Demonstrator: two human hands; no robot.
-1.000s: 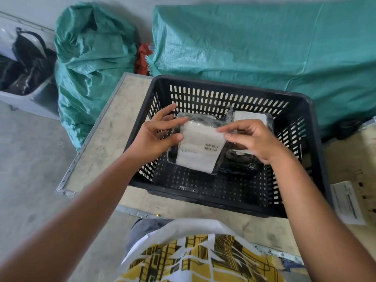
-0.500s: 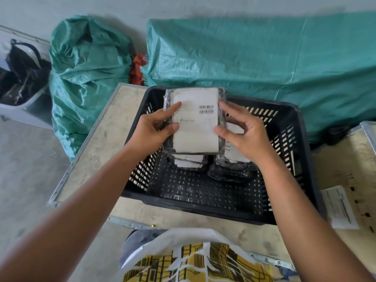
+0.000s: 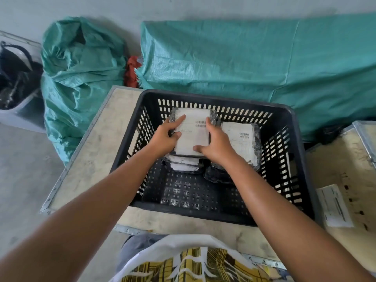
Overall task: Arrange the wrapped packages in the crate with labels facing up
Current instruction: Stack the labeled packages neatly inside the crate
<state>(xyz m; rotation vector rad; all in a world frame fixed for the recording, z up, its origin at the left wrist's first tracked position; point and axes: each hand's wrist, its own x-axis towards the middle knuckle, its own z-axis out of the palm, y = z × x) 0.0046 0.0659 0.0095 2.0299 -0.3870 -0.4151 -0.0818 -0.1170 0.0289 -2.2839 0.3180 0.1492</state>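
A black slotted crate (image 3: pixel 205 212) stands on a pale table. In its far half lie two stacks of black plastic-wrapped packages. The top package of the left stack (image 3: pixel 193 135) shows a white label with a barcode facing up. My left hand (image 3: pixel 164 137) holds its left edge and my right hand (image 3: pixel 216 143) presses on its right side. Under it, another package (image 3: pixel 183 164) sticks out with its label partly visible. To the right, a second labelled package (image 3: pixel 241 141) lies label up on top of a black wrapped one (image 3: pixel 217 176).
A loose paper slip (image 3: pixel 335 208) lies on the table (image 3: pixel 97 155) right of the crate. Green woven sacks (image 3: pixel 77 78) and a green tarp-covered bulk (image 3: pixel 254 58) stand behind. A grey bin with dark bags (image 3: pixel 16 78) is at far left.
The package held in both hands was lifted above the crate's far wall with its label up, then lowered onto the left stack inside the crate.
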